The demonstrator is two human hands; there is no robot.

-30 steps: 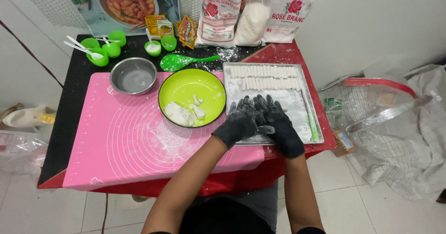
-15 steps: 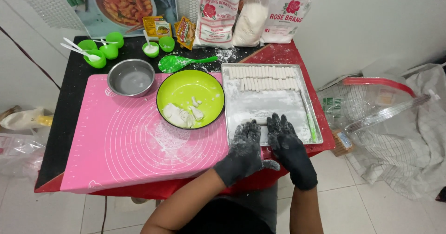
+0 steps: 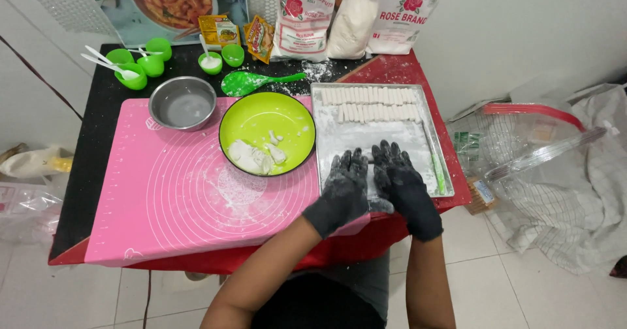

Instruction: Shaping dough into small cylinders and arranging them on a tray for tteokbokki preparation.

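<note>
White floor tiles and a pale wall frame a small table draped in red, topped with a black sheet and a pink silicone mat (image 3: 176, 192). At its near right corner sits a floured metal tray (image 3: 428, 116), and both gloved hands work over the tray's near end. The left hand (image 3: 345, 188) and the right hand (image 3: 400, 182), in black gloves dusted white, lie side by side with fingers spread and flattened, palms pressing down. Whatever is under the palms is hidden, so whether they grip a piece of dough cannot be told; a pale bit shows just below the hands at the tray's near edge.

At the far end of the tray, two neat rows of white dough sticks (image 3: 372, 103) are already laid out, touching one another. The middle of the tray holds only flour, so much room remains unfilled. Left of the tray, a lime-green bowl (image 3: 290, 110) holds a few lumps of dough (image 3: 251, 156), which looks like stock not yet shaped.

Farther left stands a steel bowl (image 3: 183, 103). Along the far edge are small green cups (image 3: 150, 61), a green spoon (image 3: 251, 82) and flour bags (image 3: 304, 15).
</note>
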